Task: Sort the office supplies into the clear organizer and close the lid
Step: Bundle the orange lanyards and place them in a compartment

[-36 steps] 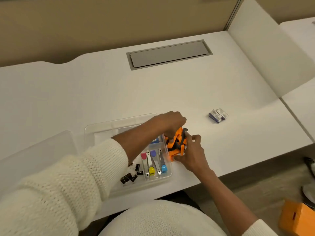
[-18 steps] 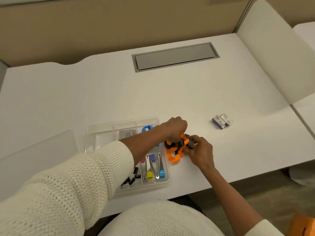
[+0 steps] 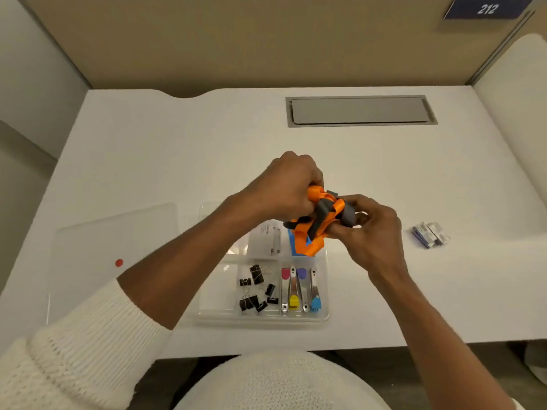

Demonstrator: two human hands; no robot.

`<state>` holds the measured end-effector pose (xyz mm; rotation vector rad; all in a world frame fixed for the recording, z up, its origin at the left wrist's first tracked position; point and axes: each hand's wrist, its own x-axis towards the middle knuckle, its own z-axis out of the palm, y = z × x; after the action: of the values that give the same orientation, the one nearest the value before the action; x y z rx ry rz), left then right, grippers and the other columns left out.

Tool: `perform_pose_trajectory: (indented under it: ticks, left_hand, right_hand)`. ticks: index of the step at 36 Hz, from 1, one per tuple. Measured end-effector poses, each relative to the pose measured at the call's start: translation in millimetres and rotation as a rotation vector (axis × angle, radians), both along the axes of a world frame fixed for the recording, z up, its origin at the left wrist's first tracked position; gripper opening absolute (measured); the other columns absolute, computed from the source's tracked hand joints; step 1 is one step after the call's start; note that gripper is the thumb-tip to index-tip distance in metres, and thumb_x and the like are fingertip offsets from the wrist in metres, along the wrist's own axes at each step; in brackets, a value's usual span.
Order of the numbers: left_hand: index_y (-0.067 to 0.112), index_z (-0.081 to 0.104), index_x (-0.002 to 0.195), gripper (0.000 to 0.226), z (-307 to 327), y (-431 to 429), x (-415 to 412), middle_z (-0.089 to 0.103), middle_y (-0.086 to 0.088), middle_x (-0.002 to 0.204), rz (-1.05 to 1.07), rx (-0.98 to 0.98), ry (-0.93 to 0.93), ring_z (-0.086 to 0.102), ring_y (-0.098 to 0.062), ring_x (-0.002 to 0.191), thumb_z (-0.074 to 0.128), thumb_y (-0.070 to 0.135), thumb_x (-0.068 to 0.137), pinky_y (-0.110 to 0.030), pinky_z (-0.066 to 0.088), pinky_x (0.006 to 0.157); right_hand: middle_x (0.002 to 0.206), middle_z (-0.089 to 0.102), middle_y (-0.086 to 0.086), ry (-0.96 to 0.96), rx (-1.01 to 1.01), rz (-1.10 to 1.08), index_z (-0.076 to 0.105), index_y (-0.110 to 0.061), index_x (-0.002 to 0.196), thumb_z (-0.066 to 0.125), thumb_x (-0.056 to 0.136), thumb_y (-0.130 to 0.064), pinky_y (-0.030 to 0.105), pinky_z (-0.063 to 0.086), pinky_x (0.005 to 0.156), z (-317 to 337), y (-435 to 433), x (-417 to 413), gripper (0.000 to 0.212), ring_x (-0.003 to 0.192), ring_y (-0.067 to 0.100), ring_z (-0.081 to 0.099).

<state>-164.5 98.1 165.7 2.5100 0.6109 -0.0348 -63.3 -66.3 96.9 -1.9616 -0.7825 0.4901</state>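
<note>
Both hands hold a bundle of orange and grey straps (image 3: 321, 220) above the far right corner of the clear organizer (image 3: 325, 316). My left hand (image 3: 288, 184) is closed on the bundle's left end, and my right hand (image 3: 365, 229) pinches its grey end. The organizer's near compartments hold several black binder clips (image 3: 256, 288) and several nail clippers with coloured tabs (image 3: 299, 288). A white card (image 3: 266, 239) and something blue lie in its far compartments. The clear lid (image 3: 112, 261), with a red dot, lies flat to the organizer's left.
Two small staple boxes (image 3: 430, 234) lie on the white desk to the right. A grey cable hatch (image 3: 359, 110) is set into the desk further back. A tan partition wall closes the far side, with a white divider on the right.
Both hands have lifted the orange bundle off the desk beside the organizer and now hold it higher, over the organizer's far right corner. The camera view has shifted to look more squarely down.
</note>
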Motion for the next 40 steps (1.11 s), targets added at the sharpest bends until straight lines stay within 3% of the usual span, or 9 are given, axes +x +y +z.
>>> perform_pose_trajectory:
  ticks: [4,6,11,15,21,28,32,36,40]
  left_hand:
    - [0.015,0.082,0.105,0.022,14.4,27.4,-41.0,0.079,-0.003,0.094,0.141,0.016,-0.010,0.071,-0.020,0.083,0.083,0.022,0.083,-0.030,0.059,0.071]
    - [0.016,0.082,0.106,0.025,14.5,40.6,-63.2,0.078,-0.002,0.096,0.219,0.012,-0.028,0.070,-0.020,0.084,0.085,0.023,0.082,-0.025,0.054,0.068]
    - [0.017,0.082,0.105,0.026,-3.6,67.7,-111.7,0.078,-0.002,0.094,0.399,-0.037,-0.026,0.072,-0.020,0.083,0.087,0.021,0.080,-0.030,0.058,0.070]
    - [0.015,0.081,0.096,0.020,-34.5,74.5,-137.2,0.078,-0.004,0.088,0.533,-0.120,-0.025,0.074,-0.024,0.081,0.086,0.015,0.077,-0.036,0.063,0.073]
    - [0.015,0.083,0.091,0.016,-81.0,67.3,-157.4,0.079,-0.002,0.086,0.682,-0.241,-0.072,0.076,-0.021,0.080,0.082,0.011,0.076,-0.038,0.065,0.073]
    - [0.014,0.081,0.101,0.019,-104.0,63.4,-166.7,0.079,-0.009,0.088,0.585,-0.193,-0.009,0.075,-0.028,0.080,0.073,0.010,0.083,-0.044,0.064,0.078]
    - [0.015,0.080,0.106,0.025,-107.4,66.2,-175.5,0.080,-0.007,0.090,0.467,-0.129,0.013,0.073,-0.025,0.081,0.072,0.007,0.084,-0.039,0.062,0.078]
    - [0.017,0.078,0.113,0.027,-105.4,69.6,-182.5,0.080,-0.003,0.102,0.417,-0.074,-0.003,0.073,-0.024,0.093,0.077,0.016,0.086,-0.041,0.061,0.087]
    - [0.028,0.074,0.117,0.034,-110.4,70.5,-192.3,0.076,0.004,0.108,0.388,-0.026,0.059,0.070,-0.022,0.099,0.080,0.028,0.084,-0.043,0.061,0.084]
  right_hand:
    - [0.078,0.074,-0.016,0.030,0.004,0.114,0.075,-0.035,0.092,0.093,0.067,-0.036,0.029,0.061,0.067,13.4,42.2,-24.7,0.030,0.070,0.011,0.073]
    - [0.079,0.074,-0.013,0.029,-0.011,0.159,0.075,-0.032,0.093,0.092,0.068,-0.034,0.035,0.064,0.070,15.2,64.0,-39.3,0.030,0.070,0.015,0.074]
    - [0.087,0.077,-0.008,0.042,-0.107,0.251,0.079,-0.020,0.098,0.091,0.069,-0.027,0.036,0.064,0.073,11.4,108.9,-75.5,0.032,0.073,0.009,0.074]
    - [0.098,0.077,0.008,0.046,-0.265,0.305,0.076,-0.012,0.104,0.088,0.071,-0.018,0.048,0.063,0.084,-0.3,133.0,-97.5,0.036,0.088,0.027,0.075]
    - [0.097,0.074,0.008,-0.025,-0.439,0.319,0.073,-0.010,0.103,0.077,0.078,-0.012,0.044,0.063,0.082,-18.0,149.2,-121.8,0.025,0.087,0.027,0.073]
    - [0.100,0.071,0.007,-0.028,-0.468,0.357,0.067,-0.012,0.117,0.075,0.077,-0.011,0.039,0.061,0.080,-24.4,149.3,-138.5,0.042,0.089,0.024,0.068]
    - [0.097,0.069,0.000,-0.069,-0.378,0.392,0.063,-0.016,0.126,0.073,0.082,-0.016,0.015,0.043,0.063,-30.3,139.1,-142.5,0.045,0.080,0.013,0.065]
    - [0.121,0.070,0.006,-0.187,-0.278,0.399,0.060,-0.015,0.128,0.069,0.090,-0.020,0.036,0.058,0.086,-36.8,124.7,-143.6,0.039,0.105,0.025,0.069]
    - [0.117,0.073,0.002,-0.274,-0.300,0.489,0.067,-0.018,0.123,0.066,0.097,-0.024,0.043,0.059,0.091,-47.1,117.5,-137.8,0.027,0.103,0.022,0.069]
